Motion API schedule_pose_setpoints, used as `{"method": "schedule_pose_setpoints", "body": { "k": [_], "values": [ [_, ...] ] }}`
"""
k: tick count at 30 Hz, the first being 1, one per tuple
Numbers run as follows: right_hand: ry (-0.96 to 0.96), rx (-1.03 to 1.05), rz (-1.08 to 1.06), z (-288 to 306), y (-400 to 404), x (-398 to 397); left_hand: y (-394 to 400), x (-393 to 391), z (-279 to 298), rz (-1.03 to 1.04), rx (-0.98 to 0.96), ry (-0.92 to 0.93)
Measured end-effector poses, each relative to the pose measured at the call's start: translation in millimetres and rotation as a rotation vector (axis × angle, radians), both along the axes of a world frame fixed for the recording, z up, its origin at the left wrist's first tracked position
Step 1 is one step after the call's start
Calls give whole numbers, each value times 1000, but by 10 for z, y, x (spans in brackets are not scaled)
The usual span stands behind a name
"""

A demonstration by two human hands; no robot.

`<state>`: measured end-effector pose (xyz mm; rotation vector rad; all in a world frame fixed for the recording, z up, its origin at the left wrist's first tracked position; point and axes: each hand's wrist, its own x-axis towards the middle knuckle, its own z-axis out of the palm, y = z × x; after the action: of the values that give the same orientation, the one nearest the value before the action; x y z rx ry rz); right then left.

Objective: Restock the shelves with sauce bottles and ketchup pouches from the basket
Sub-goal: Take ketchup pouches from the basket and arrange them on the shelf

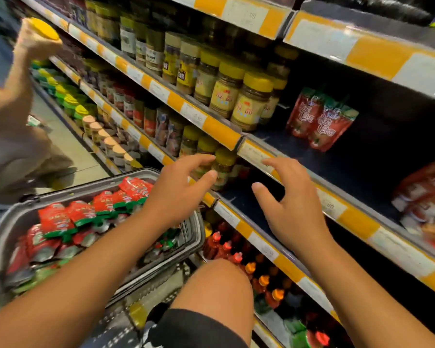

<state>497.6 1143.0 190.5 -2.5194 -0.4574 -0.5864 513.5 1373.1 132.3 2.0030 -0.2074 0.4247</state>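
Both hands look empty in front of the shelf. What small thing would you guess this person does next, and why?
Probably the left hand drops back into the basket for a red ketchup pouch. Both it and the right hand are open and hold nothing, the basket is still full of pouches, and the shelf beside the two standing pouches has bare space.

The ketchup pouches [68,222] in the basket are glossy red and green film, creased and catching light. The basket [194,237] is grey moulded plastic with a perforated wall. Jars [251,101] on the shelf look clear, with smooth yellow plastic lids and paper labels. Shelf-edge strips [219,131] are shiny plastic.
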Motion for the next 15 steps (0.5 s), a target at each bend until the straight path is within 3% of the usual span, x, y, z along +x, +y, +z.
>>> {"method": "schedule_pose_setpoints", "body": {
  "k": [5, 15],
  "values": [
    [244, -134, 145, -558, 717, -8, 720, -346, -678, 164, 97, 151],
    [452, -261, 361, -1564, 1951, 134, 2012, -866, -1526, 512, 238, 270]
  ]
}}
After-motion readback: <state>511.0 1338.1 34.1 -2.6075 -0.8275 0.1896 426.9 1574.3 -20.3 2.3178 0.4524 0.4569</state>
